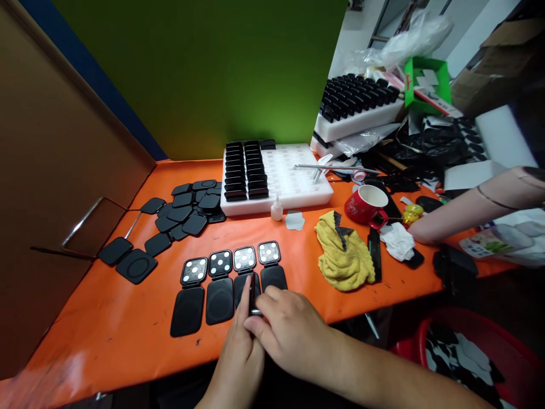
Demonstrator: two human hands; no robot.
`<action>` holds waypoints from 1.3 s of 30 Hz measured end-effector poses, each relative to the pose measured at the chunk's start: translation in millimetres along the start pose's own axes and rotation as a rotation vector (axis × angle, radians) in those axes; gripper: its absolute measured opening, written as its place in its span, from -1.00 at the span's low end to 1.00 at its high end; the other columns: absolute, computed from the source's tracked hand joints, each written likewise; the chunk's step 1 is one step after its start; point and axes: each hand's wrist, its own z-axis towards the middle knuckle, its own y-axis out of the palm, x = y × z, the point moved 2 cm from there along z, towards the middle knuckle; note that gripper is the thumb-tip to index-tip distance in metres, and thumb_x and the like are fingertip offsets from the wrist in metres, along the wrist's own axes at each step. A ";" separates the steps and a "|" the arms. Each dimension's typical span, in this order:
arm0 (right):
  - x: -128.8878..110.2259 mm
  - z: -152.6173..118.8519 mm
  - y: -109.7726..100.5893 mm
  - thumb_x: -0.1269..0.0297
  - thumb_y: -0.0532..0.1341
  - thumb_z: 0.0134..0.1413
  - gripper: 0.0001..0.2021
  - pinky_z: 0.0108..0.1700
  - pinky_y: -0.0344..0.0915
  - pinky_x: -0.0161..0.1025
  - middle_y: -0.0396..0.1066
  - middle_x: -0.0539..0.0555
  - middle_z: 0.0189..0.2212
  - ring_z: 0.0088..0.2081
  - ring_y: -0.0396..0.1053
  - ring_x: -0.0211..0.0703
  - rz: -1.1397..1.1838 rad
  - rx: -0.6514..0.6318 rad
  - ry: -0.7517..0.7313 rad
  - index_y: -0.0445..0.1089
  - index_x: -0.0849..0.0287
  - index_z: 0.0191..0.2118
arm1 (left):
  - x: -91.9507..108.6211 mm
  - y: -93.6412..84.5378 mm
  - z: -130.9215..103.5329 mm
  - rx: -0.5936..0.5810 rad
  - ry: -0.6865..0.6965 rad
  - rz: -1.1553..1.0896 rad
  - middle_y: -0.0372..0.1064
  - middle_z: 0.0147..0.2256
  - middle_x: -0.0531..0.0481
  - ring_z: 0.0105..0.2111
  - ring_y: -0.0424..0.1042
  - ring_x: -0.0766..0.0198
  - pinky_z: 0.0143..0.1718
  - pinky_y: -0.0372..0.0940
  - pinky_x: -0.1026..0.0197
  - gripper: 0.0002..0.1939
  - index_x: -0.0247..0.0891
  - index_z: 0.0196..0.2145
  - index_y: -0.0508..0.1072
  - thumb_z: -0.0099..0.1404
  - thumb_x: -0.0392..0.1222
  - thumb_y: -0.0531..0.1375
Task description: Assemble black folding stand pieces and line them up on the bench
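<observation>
My left hand [243, 349] and my right hand [293, 324] meet at the table's front edge. Between them a thin black flat piece [252, 287] stands nearly edge-on. The left fingers lie straight along one side of it, while the right fingers and thumb are bent against the other side. A small shiny metallic part shows by the right fingertips; its kind is unclear. Just beyond my hands lies a row of opened black hinged pads [219, 301], several in number. Their upper flaps [220, 263] carry pale round dots. My hands partly cover the pads on the right.
Loose black pads [181, 213] lie heaped at the left. Behind stands a white foam tray [298, 200] with black pieces in rows. A small dropper bottle [276, 211], yellow cloth [343, 258] and red mug [355, 207] are rightward. A red tub [421, 341] sits below the table's right side.
</observation>
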 end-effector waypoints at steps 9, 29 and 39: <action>9.7 1.9 12.4 0.17 0.03 0.14 -0.77 -0.41 0.12 -0.35 0.28 -0.02 -0.49 -0.44 0.24 -0.30 0.479 0.015 0.053 0.29 0.18 -0.42 | 2.8 0.7 -5.2 -0.156 -0.218 -0.153 0.36 -0.07 -0.14 0.03 0.24 0.02 -0.04 0.24 0.06 -0.42 -0.26 0.12 0.15 0.10 -0.29 0.08; 19.2 -1.4 11.4 0.24 0.09 0.10 -0.75 -0.47 0.00 -0.38 0.18 -0.08 -0.57 -0.50 0.14 -0.37 0.387 0.048 0.162 0.17 0.20 -0.55 | -3.2 -5.4 -12.6 -0.232 0.132 0.588 0.25 0.05 -0.14 0.01 0.29 0.14 -0.05 0.25 0.10 -0.46 -0.19 0.21 -0.08 0.29 -0.21 -0.07; 11.9 2.4 16.3 0.24 0.00 0.17 -0.82 -0.34 0.14 -0.36 0.25 -0.02 -0.44 -0.40 0.21 -0.32 1.074 -0.097 0.249 0.27 0.20 -0.32 | 2.6 -21.9 0.4 -0.047 -0.059 0.084 0.36 -0.04 -0.10 -0.04 0.34 0.14 -0.07 0.27 0.15 -0.57 -0.24 0.03 0.26 0.28 -0.01 -0.02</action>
